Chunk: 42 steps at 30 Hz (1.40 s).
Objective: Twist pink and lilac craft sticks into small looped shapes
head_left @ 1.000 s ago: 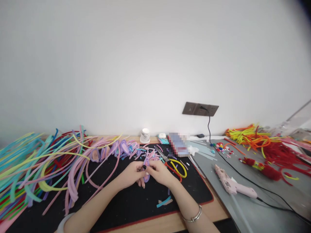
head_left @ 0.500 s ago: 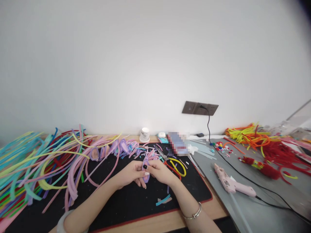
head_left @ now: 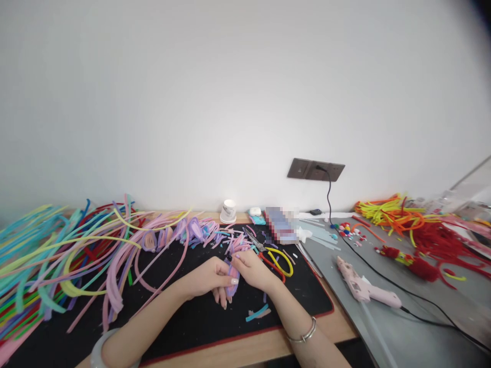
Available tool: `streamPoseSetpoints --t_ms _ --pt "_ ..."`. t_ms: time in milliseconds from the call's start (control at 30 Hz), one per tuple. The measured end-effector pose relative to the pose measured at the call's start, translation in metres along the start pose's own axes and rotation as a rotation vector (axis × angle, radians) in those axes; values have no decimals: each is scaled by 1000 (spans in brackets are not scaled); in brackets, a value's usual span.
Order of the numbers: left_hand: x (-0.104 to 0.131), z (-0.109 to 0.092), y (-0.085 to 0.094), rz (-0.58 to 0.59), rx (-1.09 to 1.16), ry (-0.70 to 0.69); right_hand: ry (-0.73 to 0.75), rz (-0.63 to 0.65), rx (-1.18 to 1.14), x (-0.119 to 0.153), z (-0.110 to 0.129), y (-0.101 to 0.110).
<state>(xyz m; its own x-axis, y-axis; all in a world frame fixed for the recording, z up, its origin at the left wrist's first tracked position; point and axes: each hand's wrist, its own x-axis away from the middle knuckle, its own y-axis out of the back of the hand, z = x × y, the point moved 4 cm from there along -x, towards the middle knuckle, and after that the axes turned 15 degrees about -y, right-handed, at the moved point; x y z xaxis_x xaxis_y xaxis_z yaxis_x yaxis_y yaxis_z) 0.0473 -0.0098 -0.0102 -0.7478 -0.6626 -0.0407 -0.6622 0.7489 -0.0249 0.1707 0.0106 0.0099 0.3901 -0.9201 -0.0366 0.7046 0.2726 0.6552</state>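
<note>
Over the middle of the black mat my two hands meet around a small bundle of purple and pink pipe cleaners. My left hand pinches it from the left, the thumb lying across its front. Closed on the bundle's upper end is my right hand, whose curled fingers hide part of it. Just beyond the hands lie short cut pipe cleaner pieces. Scissors with yellow and orange handles rest right of my right hand.
Long multicoloured pipe cleaners cover the left side. A paper cup stands by the wall. To the right lie a pink glue gun with a black cord, pompoms, red pipe cleaners and a red-yellow figure.
My right hand has turned so its thumb no longer shows across the bundle. More of the bundle's lower part is visible, and my left thumb lies over it.
</note>
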Motion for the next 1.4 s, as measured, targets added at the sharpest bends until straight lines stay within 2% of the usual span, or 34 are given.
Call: streamPoseSetpoints --t_ms 167,267,467,667,733,900,1167,1400 --pt "-1 1 0 -35 20 16 3 -18 -6 0 1 3" --pt "-2 2 1 -61 22 13 -25 18 -71 0 -1 2" --pt "0 2 -2 -8 88 24 -59 121 -111 3 1 -3" --pt "0 4 -3 40 92 21 -24 180 -127 5 6 0" --pt "-1 5 -1 9 40 -1 -34 163 -146 4 4 2" --pt "-4 5 8 -149 -27 -63 -41 164 -193 2 -4 3" --pt "-5 9 10 -183 -80 -5 -62 132 -90 2 -2 1" --pt "0 0 6 -66 -30 -33 -32 269 -174 6 2 0"
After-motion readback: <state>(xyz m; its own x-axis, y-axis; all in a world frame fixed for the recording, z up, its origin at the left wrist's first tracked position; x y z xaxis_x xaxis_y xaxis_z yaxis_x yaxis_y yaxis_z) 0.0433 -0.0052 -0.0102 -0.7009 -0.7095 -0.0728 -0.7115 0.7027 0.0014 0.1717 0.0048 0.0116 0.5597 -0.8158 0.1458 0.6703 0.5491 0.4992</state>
